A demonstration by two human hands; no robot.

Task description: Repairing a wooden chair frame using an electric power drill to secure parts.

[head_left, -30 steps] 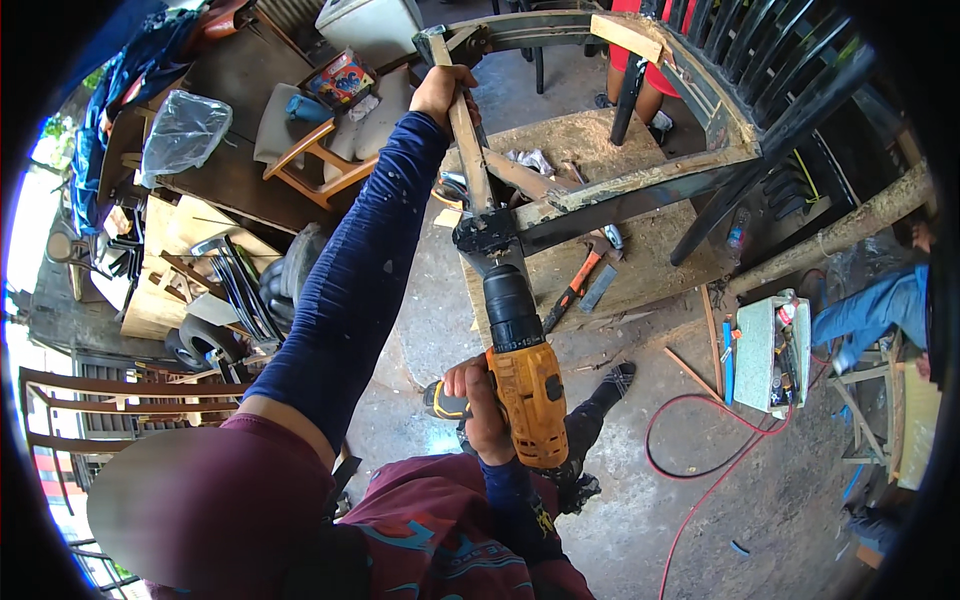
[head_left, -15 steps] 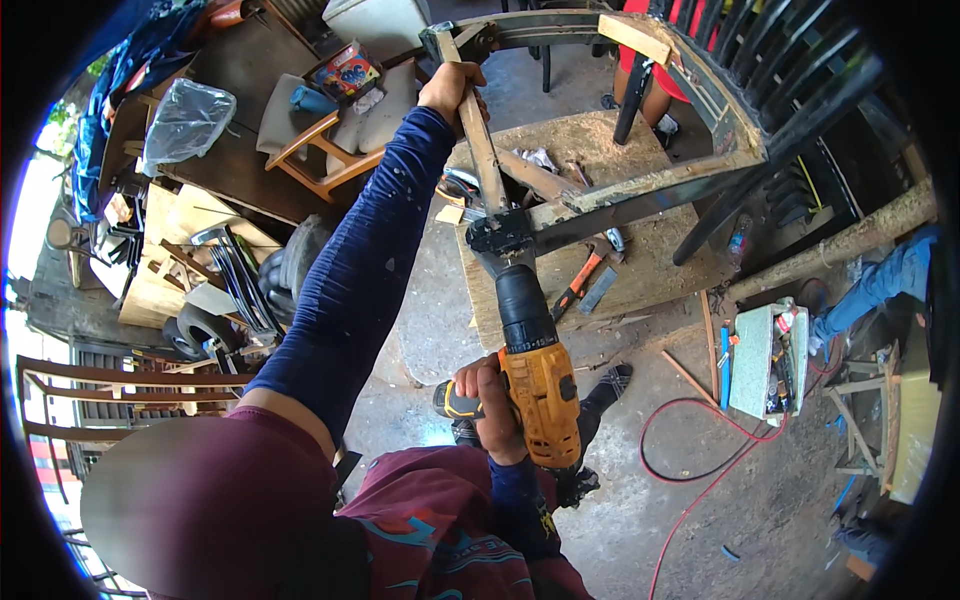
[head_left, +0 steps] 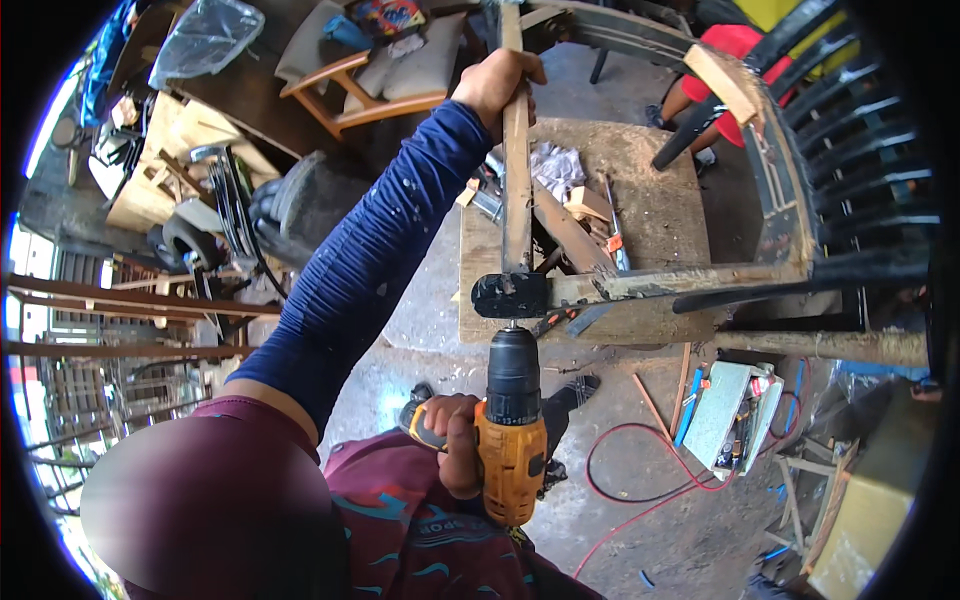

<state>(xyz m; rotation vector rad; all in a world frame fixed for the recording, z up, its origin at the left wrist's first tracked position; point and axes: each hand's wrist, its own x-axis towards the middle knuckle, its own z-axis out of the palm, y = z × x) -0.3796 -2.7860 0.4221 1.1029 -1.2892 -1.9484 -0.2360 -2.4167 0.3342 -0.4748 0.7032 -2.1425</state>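
My left hand (head_left: pixel 497 88) is wrapped round a bare wooden rail (head_left: pixel 516 190) of a chair frame. The frame has dark, worn paint, and its slatted black back (head_left: pixel 860 160) is at the right. In my right hand (head_left: pixel 458 440) is a yellow and black cordless drill (head_left: pixel 514 465), held by its handle and pointing away from me. A thin bit at the drill's chuck (head_left: pixel 514 350) meets the black corner block (head_left: pixel 510 296) at the frame's near end. How deep the bit has gone I cannot tell. A light wood block (head_left: pixel 722 84) sits at the frame's far right corner.
Beneath the frame, a plywood board (head_left: pixel 660 200) carries a crumpled cloth (head_left: pixel 558 168), tools and wood scraps. A pale toolbox (head_left: pixel 718 410) and a red hose (head_left: pixel 590 470) lie at the right. Beyond the board is a person in red (head_left: pixel 735 50). A cushioned chair (head_left: pixel 390 80) stands far left.
The chair frame has turned and shifted in view, its near rail now lying more level. The drill has come upright, nearer me, with its bit now visible at the corner block. Both hands keep their hold.
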